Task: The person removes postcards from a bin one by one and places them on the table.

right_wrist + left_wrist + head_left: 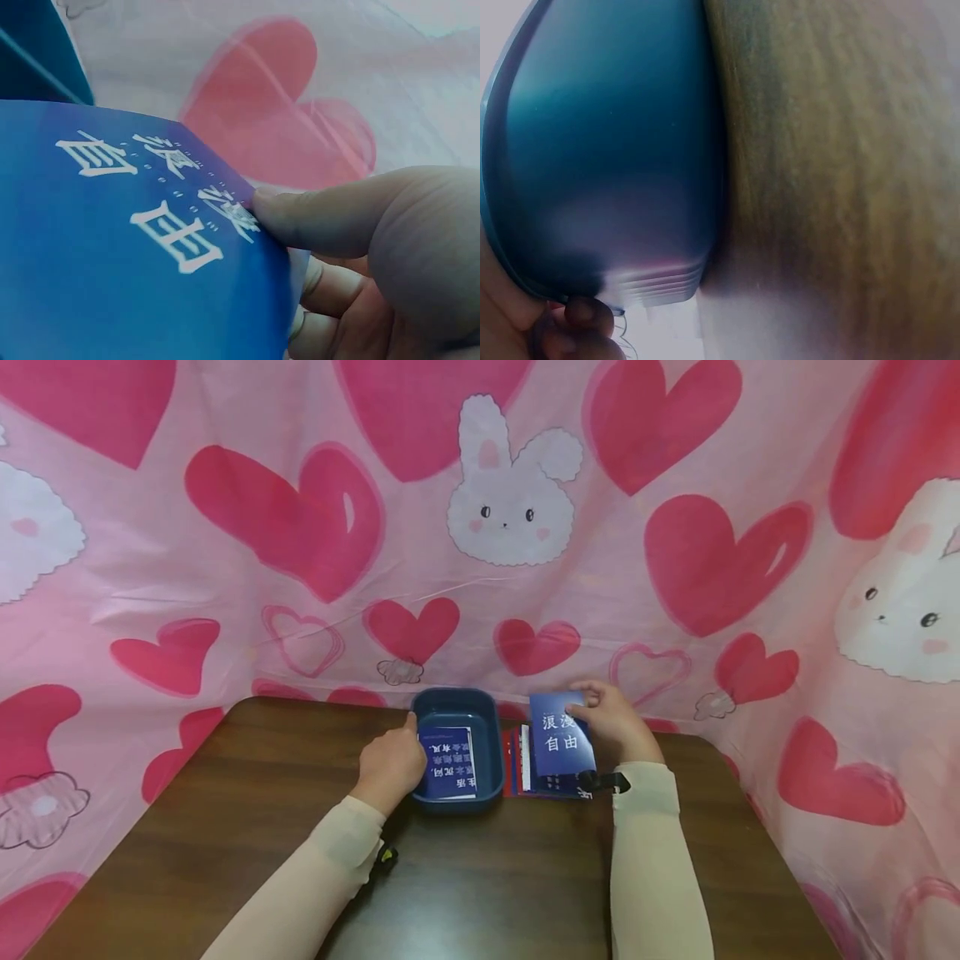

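A dark blue plastic basin (pixel 457 807) stands near the back of the table, with a blue card (pixel 448 764) bearing white characters lying inside it. My left hand (pixel 390 760) holds the basin's left rim; in the left wrist view, curled fingertips (pixel 589 316) touch the rim of the basin (pixel 615 142). To the right, my right hand (pixel 618 722) pinches another blue card (pixel 558 762) with white characters by its upper right edge. Thumb (pixel 322 214) on the front and fingers behind hold this card (pixel 97 247) in the right wrist view. It partly hides a row of cards (pixel 525 760) beneath.
Those overlapping red, white and blue cards lie close against the basin's right side. The brown wooden table (pixel 480 885) reaches toward me. A pink curtain (pixel 420 543) with hearts and rabbits hangs right behind the table's back edge and along both sides.
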`<state>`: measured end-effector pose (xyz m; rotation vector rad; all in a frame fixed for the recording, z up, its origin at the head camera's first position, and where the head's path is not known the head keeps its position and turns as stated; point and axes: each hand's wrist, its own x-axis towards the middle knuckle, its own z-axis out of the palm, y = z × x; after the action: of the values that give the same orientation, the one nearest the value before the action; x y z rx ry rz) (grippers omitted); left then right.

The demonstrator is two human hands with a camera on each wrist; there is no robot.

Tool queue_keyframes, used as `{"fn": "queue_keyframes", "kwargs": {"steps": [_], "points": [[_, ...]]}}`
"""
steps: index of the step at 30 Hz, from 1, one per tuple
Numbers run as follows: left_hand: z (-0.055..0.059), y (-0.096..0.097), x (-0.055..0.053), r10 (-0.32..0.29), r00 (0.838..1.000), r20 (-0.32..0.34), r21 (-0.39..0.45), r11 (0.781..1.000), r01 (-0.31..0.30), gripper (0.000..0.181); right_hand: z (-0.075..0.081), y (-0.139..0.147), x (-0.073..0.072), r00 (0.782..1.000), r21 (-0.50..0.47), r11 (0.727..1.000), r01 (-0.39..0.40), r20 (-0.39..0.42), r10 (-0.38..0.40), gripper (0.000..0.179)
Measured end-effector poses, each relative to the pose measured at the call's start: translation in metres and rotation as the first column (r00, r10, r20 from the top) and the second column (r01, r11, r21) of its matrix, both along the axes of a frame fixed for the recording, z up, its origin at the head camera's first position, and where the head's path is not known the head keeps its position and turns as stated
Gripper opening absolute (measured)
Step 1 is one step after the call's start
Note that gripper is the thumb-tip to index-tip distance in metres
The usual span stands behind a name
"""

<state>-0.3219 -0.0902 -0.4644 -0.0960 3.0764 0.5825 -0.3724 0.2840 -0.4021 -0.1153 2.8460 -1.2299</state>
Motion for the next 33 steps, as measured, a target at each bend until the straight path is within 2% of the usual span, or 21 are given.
{"fn": "queue_keyframes", "kwargs": {"steps": [6, 11, 21, 27, 33], "points": [[-0.001, -0.001, 0.002, -0.014, 0.999, -0.04, 0.01, 1.0, 0.014, 0.066, -0.005, 0.012, -0.004, 0.999, -0.003, 1.0, -0.011, 0.053, 0.011, 0.054], [0.001, 0.0, 0.003, -0.015, 1.0, -0.021, 0.007, 1.0, 0.015, 0.067, -0.01, 0.018, -0.005, 0.997, -0.021, 1.0, -0.014, 0.076, 0.015, 0.052], [0.002, 0.0, 0.003, -0.029, 1.0, -0.001, 0.014, 0.999, 0.029, 0.069, -0.032, 0.032, -0.005, 0.975, -0.067, 0.991, 0.117, 0.2, -0.101, 0.046], [0.002, 0.0, 0.002, -0.027, 1.0, -0.002, 0.0, 1.0, 0.027, 0.069, -0.042, 0.037, -0.006, 0.974, -0.063, 0.993, 0.101, 0.211, -0.086, 0.046], [0.002, 0.0, 0.002, -0.023, 1.0, -0.003, -0.007, 1.0, 0.023, 0.068, -0.051, 0.039, -0.009, 0.964, -0.074, 0.992, 0.098, 0.254, -0.076, 0.049]]}}
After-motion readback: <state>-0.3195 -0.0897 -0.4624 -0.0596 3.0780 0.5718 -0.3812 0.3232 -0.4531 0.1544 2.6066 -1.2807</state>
